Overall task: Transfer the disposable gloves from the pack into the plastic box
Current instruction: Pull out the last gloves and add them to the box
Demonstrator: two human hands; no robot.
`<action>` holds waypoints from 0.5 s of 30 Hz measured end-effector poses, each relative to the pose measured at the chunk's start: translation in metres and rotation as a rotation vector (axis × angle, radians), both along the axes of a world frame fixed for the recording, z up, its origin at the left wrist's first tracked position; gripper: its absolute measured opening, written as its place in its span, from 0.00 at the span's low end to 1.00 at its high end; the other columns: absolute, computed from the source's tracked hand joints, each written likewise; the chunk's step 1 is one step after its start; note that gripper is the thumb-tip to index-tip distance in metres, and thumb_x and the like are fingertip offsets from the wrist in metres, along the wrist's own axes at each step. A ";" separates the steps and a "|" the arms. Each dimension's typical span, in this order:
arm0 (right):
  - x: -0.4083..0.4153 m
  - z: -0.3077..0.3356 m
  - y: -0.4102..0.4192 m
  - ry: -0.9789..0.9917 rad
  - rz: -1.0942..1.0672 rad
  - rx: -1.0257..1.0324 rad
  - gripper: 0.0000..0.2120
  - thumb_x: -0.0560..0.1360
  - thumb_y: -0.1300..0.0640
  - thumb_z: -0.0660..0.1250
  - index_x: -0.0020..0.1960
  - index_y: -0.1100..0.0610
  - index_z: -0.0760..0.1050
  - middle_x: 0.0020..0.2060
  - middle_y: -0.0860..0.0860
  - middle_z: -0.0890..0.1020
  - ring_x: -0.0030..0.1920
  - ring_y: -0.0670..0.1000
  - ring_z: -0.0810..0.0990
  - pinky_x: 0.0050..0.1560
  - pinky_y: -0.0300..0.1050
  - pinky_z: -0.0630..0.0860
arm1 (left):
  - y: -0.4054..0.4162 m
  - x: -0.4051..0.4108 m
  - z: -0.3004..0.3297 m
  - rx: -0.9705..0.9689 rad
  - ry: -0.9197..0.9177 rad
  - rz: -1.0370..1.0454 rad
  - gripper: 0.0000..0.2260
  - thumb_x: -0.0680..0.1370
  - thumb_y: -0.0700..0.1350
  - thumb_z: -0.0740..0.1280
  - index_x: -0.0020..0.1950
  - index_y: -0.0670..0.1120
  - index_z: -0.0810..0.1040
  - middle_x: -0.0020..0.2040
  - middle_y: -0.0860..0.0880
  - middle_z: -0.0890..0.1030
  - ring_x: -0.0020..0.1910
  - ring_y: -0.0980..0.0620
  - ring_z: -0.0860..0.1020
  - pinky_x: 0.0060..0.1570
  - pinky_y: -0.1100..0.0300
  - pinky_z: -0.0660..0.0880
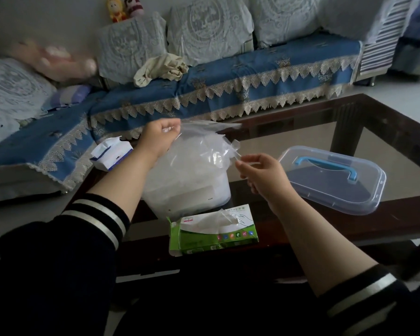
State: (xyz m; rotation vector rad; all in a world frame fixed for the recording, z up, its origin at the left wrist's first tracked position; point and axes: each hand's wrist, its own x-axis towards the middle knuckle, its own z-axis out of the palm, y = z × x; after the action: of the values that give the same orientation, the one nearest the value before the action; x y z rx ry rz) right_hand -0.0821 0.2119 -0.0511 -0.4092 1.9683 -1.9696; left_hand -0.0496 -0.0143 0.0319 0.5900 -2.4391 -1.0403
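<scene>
A clear disposable glove (204, 144) is stretched out above the clear plastic box (194, 190) on the dark table. My left hand (159, 137) pinches the glove's left upper edge. My right hand (255, 166) pinches its right edge, a little lower. The box holds a heap of clear gloves. In front of the box lies the green glove pack (213, 231), torn open on top, with a glove sticking out of the opening.
The box's clear lid (332, 178) with a blue handle lies to the right on the glass-topped table (398, 221). A white and blue tissue pack (110, 151) sits at the table's left edge. A sofa with a blue cover (252, 76) stands behind.
</scene>
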 end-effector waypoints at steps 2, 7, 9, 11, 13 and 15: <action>0.003 0.001 -0.003 0.058 0.116 0.070 0.07 0.76 0.53 0.68 0.50 0.56 0.76 0.36 0.49 0.79 0.27 0.40 0.73 0.29 0.34 0.71 | -0.011 0.003 -0.007 0.011 -0.048 0.003 0.18 0.78 0.50 0.69 0.67 0.47 0.77 0.66 0.48 0.77 0.57 0.53 0.78 0.56 0.63 0.73; 0.007 -0.006 -0.016 0.161 0.238 0.209 0.08 0.75 0.52 0.70 0.46 0.56 0.78 0.32 0.48 0.80 0.28 0.44 0.73 0.32 0.37 0.72 | -0.028 0.007 -0.022 -0.076 -0.218 -0.003 0.32 0.73 0.54 0.73 0.73 0.44 0.69 0.74 0.45 0.68 0.72 0.47 0.67 0.68 0.54 0.62; 0.009 -0.008 -0.021 0.167 0.277 0.250 0.09 0.74 0.51 0.70 0.46 0.57 0.78 0.31 0.48 0.80 0.29 0.45 0.73 0.30 0.36 0.72 | -0.034 0.007 -0.028 -0.142 -0.297 0.004 0.36 0.72 0.56 0.74 0.76 0.46 0.65 0.76 0.45 0.64 0.73 0.44 0.64 0.70 0.50 0.61; 0.013 -0.010 -0.026 0.191 0.301 0.307 0.10 0.73 0.49 0.71 0.45 0.56 0.78 0.32 0.48 0.81 0.30 0.44 0.75 0.30 0.35 0.72 | -0.039 0.008 -0.032 -0.303 -0.413 0.030 0.38 0.72 0.59 0.73 0.77 0.49 0.63 0.77 0.46 0.59 0.74 0.42 0.59 0.72 0.46 0.59; 0.015 -0.013 -0.029 0.248 0.315 0.380 0.12 0.72 0.46 0.72 0.45 0.54 0.77 0.36 0.48 0.81 0.36 0.44 0.78 0.36 0.36 0.75 | -0.040 0.010 -0.035 -0.441 -0.436 0.085 0.34 0.71 0.59 0.73 0.74 0.53 0.66 0.76 0.48 0.57 0.74 0.41 0.55 0.72 0.45 0.57; 0.016 -0.016 -0.030 0.332 0.336 0.471 0.17 0.70 0.42 0.72 0.50 0.52 0.76 0.42 0.47 0.79 0.43 0.45 0.77 0.43 0.38 0.75 | -0.037 0.016 -0.038 -0.553 -0.256 0.148 0.25 0.72 0.56 0.73 0.66 0.53 0.74 0.73 0.47 0.63 0.72 0.41 0.60 0.68 0.46 0.61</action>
State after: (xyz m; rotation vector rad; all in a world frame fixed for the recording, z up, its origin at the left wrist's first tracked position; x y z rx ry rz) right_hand -0.0656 0.1816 -0.0671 -0.9124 2.2907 -1.2449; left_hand -0.0331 -0.0516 -0.0057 0.7238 -2.6851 -0.2130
